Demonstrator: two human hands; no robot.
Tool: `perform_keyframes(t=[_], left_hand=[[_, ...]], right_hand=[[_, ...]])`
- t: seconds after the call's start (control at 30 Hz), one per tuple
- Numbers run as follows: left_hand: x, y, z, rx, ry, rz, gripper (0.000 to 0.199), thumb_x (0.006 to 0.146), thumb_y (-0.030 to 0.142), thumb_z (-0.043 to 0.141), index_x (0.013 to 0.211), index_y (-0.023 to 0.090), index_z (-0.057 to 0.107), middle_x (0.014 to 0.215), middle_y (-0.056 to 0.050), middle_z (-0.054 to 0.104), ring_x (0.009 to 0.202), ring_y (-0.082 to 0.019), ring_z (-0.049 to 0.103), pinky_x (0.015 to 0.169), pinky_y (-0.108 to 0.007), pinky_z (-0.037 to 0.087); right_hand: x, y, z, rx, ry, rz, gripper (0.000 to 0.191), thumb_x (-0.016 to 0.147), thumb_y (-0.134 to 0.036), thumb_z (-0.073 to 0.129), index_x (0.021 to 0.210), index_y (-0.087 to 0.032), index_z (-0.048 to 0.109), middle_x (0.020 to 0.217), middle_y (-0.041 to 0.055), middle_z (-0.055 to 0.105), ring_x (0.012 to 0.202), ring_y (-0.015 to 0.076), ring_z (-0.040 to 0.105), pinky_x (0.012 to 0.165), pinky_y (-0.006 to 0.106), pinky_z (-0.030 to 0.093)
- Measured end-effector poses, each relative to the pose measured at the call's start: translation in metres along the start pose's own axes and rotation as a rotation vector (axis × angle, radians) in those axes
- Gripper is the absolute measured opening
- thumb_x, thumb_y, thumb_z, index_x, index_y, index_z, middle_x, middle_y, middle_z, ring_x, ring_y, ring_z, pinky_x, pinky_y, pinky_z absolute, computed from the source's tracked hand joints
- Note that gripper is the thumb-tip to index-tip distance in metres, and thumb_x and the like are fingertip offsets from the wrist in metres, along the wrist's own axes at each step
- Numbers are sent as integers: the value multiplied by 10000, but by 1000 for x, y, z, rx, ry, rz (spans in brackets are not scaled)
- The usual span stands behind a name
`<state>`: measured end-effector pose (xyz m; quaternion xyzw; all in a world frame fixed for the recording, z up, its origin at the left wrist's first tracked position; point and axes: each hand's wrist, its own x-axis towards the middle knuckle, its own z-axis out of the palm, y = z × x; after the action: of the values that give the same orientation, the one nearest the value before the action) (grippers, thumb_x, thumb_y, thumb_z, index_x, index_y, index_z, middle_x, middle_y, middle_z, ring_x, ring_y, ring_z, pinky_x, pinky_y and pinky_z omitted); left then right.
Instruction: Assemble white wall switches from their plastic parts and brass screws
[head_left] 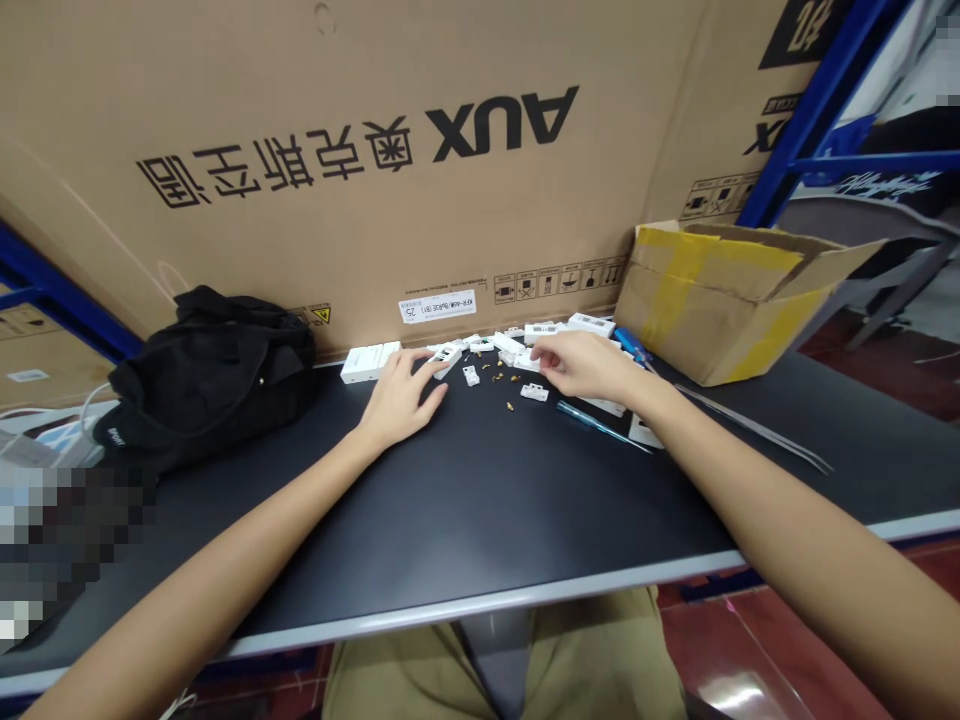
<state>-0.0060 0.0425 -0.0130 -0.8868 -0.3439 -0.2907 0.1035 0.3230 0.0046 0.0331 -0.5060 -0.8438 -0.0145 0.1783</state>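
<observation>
My left hand (397,398) rests on the black table with its fingers apart. Its fingertips are at a small white plastic housing with dark slots (448,357). Just behind that hand stand white rectangular blocks (369,361). My right hand (592,366) is closed, fingers curled together over a pile of white plastic parts (510,345); whatever is in its fingertips is hidden. Between the hands lie a white clip-like piece (470,376), another white piece (534,392) and several small brass bits (510,406). A translucent blue screwdriver (592,421) lies below my right hand.
An open cardboard box with yellow tape (697,300) stands at the right, near a blue-handled tool (631,345) and long grey strips (757,428). A black bag (217,380) sits at the left. A large printed carton (360,230) walls off the back.
</observation>
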Motion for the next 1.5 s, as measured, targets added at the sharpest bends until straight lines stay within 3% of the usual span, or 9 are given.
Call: perform_keyframes(t=[0.17,0.3,0.43,0.6,0.8,1.2,1.5], left_hand=[[6,24,0,-111,-35,53,255,1049,347,492,1220,199,610,1198,-102,659,1127,-255,620,1011,-439,537],[6,26,-2,-170,-25,66,205,1057,311,468,1119,181,614,1093,-98,683,1051,-245,644,957,-424,545],[5,23,-2,-212,-45,105,189,1050,271,457,1030,179,620,995,-80,683,949,-217,651,885,-383,554],[4,22,-3,-239,-78,157,172,1034,258,475,971,183,617,942,-60,677,879,-190,645,820,-333,545],[3,21,-2,-219,-60,135,148,1019,239,495,961,187,622,922,-53,673,864,-191,634,786,-323,522],[2,21,-3,-184,-45,63,161,998,234,495,944,188,639,901,-52,685,820,-182,642,748,-310,523],[2,21,-3,-193,-56,58,154,989,228,503,935,188,642,894,-46,681,818,-179,634,749,-308,513]], right_hand=[[-2,-37,-2,148,-45,-221,146,876,-147,580,970,-176,688,944,62,746,864,195,676,780,289,462],[-5,-66,13,222,-149,-376,144,870,-116,597,946,-187,696,924,43,725,852,176,658,769,273,469],[-7,-76,19,346,-222,-455,168,884,-107,604,994,-183,706,917,34,721,819,156,656,749,258,475],[-3,-65,19,369,-171,-387,171,867,-90,606,970,-172,716,907,49,701,827,176,632,782,286,461],[-1,-63,23,338,-259,-341,148,856,-91,612,848,-175,734,812,28,667,715,150,597,729,275,454],[-5,-52,2,400,-342,-249,148,865,-140,645,936,-164,772,906,58,766,776,158,711,745,255,534],[-4,-53,5,422,-371,-271,132,901,-225,670,925,-168,786,847,47,775,742,152,709,716,245,513]])
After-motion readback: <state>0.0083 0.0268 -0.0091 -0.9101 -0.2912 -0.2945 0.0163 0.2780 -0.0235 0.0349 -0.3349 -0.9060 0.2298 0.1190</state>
